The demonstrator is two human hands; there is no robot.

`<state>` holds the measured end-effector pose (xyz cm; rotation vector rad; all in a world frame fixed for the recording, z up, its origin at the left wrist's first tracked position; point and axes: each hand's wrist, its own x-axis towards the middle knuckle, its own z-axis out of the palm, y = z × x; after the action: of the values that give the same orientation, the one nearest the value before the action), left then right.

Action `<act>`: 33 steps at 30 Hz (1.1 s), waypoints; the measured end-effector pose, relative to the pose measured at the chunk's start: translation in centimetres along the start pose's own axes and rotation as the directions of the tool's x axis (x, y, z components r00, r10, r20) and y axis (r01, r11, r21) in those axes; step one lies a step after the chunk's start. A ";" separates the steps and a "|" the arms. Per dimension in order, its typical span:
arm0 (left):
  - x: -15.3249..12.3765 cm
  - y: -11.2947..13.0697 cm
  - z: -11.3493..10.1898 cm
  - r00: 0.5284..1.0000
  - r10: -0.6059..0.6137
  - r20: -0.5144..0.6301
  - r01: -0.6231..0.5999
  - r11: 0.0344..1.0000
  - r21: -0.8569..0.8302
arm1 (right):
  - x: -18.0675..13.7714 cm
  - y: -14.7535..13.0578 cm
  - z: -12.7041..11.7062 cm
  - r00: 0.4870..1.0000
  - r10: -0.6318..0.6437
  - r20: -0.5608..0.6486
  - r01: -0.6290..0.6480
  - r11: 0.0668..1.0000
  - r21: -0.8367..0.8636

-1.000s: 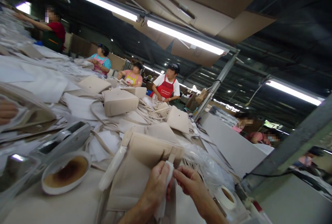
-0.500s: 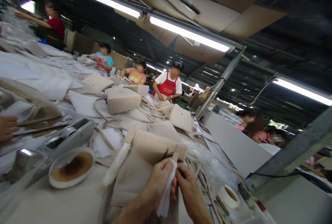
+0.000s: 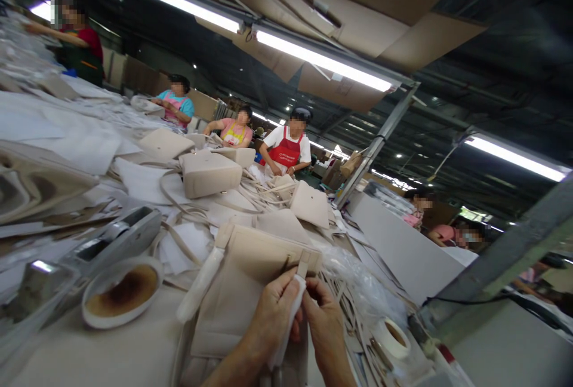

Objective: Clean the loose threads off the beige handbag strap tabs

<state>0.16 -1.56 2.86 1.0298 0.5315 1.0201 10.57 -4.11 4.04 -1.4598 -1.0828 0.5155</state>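
A beige handbag (image 3: 233,291) lies in front of me, its top edge tilted away. Its strap on the left carries a white wrapping (image 3: 201,285). Over the strap at the right runs a strip of white wrapping paper (image 3: 286,327). My left hand (image 3: 275,309) pinches this strip near its upper end, thumb on top. My right hand (image 3: 323,315) is closed at the strip's right edge, fingertips pressed together beside the left thumb. Part of the strip is hidden behind both hands.
A bowl of brown liquid (image 3: 123,294) stands at left beside a grey metal tape dispenser (image 3: 116,237). A tape roll (image 3: 391,339) and loose straps (image 3: 353,309) lie at right. More beige bags (image 3: 210,173) and several co-workers (image 3: 286,148) are beyond.
My fingers have shifted slightly on the white strip, which now looks narrower and more wrapped round the strap. A co-worker's hand at the left edge has gone from view.
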 end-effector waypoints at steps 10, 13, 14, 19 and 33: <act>-0.2 -0.1 -0.1 0.995 0.104 0.010 -0.104 0.989 0.107 | -1.5 -2.1 0.0 0.918 0.200 0.342 -0.339 0.844 0.416; -0.3 -0.2 -0.1 0.989 0.144 -0.020 -0.139 0.977 0.164 | -1.2 -2.1 0.3 0.891 0.182 0.416 -0.381 0.798 0.467; -0.3 -0.3 -0.1 0.986 0.160 -0.044 -0.149 0.971 0.186 | -0.9 -2.0 0.4 0.892 0.181 0.414 -0.386 0.781 0.491; -0.4 -0.1 -0.1 0.961 0.218 -0.169 -0.172 0.953 0.251 | 0.1 -0.8 1.0 0.917 0.210 0.338 -0.386 0.676 0.628; 0.1 0.5 -0.7 0.905 0.317 -0.283 -0.222 0.920 0.322 | 0.8 -0.2 2.1 0.948 0.281 0.152 -0.305 0.659 0.687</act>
<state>-0.54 -1.09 2.97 1.2171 0.8445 1.4099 9.13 -2.33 3.97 -0.9220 -0.5452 1.0625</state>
